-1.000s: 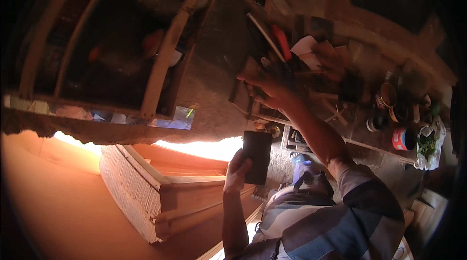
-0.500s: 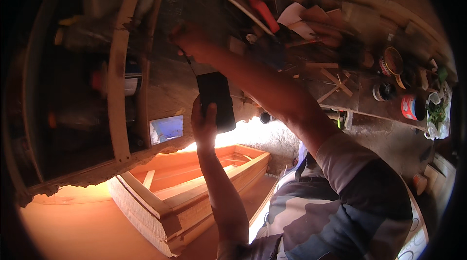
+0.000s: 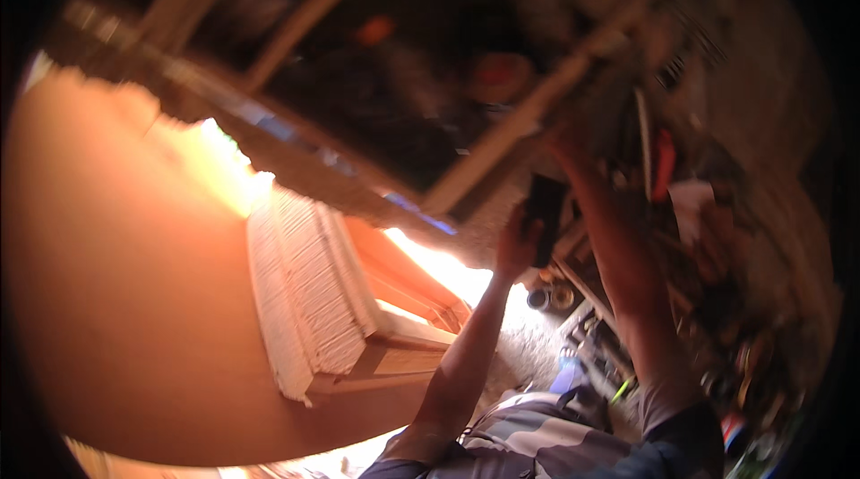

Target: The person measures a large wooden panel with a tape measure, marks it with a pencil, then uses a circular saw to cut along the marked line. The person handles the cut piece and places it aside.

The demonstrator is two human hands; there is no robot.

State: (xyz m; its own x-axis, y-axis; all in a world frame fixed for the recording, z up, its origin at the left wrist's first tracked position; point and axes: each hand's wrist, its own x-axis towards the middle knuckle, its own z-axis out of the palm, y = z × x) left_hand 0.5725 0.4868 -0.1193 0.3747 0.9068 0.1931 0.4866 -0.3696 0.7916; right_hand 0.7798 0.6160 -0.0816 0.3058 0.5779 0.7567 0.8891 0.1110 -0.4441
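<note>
My left hand (image 3: 516,244) is wrapped round a flat black rectangular object (image 3: 545,210), holding it upright. It has the shape of a phone or a slim case; which one, I cannot tell. My right arm reaches past it toward the dark wooden shelf, and my right hand (image 3: 563,137) is near the shelf's corner. Motion and shadow smear those fingers, so whether they grip anything is hidden.
Below my left arm lies a large orange-brown wooden box frame (image 3: 336,300) beside a broad smooth orange surface (image 3: 134,291). Wooden shelving (image 3: 502,156) with dim containers hangs over the far side. A red object (image 3: 663,163) and workbench clutter are at right; a round dark tin (image 3: 537,299) stands nearer.
The whole view has swung to the left, so both hands and the black object now appear farther right. My left hand still holds the black object; my right hand remains stretched out beyond it.
</note>
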